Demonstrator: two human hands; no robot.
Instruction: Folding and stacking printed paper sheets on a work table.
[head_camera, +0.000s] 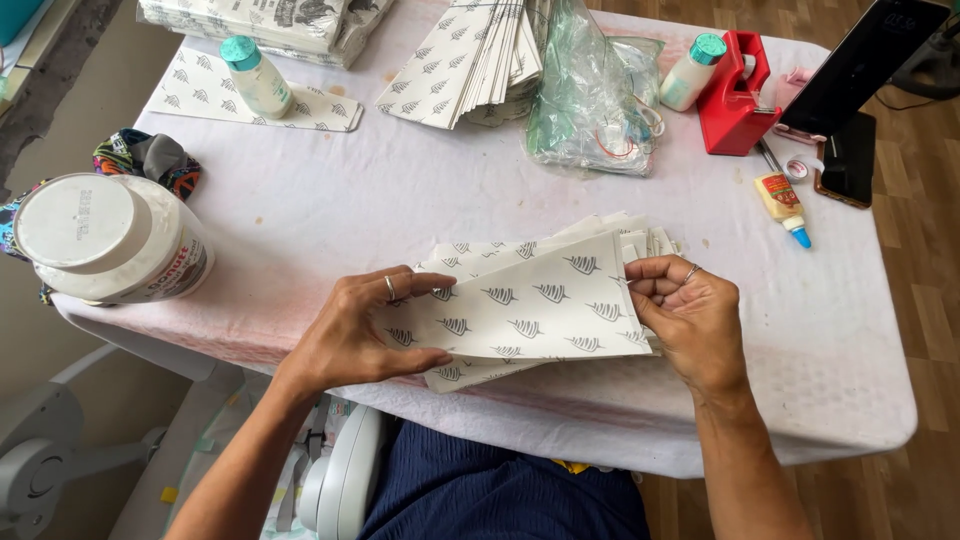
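Leaf-printed paper stack (530, 305), held at both ends.
Long axis lay left-right, slightly tilted; gripped by left hand (355, 335) and right hand (690, 310) equally near.

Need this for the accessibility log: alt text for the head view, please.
Both hands hold a fanned stack of leaf-print paper sheets over a white-covered table: left hand at one end, right hand at the other. Further back lie more sheets, glue bottles, a red tape dispenser and a white tub.

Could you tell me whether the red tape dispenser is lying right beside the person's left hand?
No, the red tape dispenser stands at the table's far right, well away from the left hand holding the leaf-printed paper stack.
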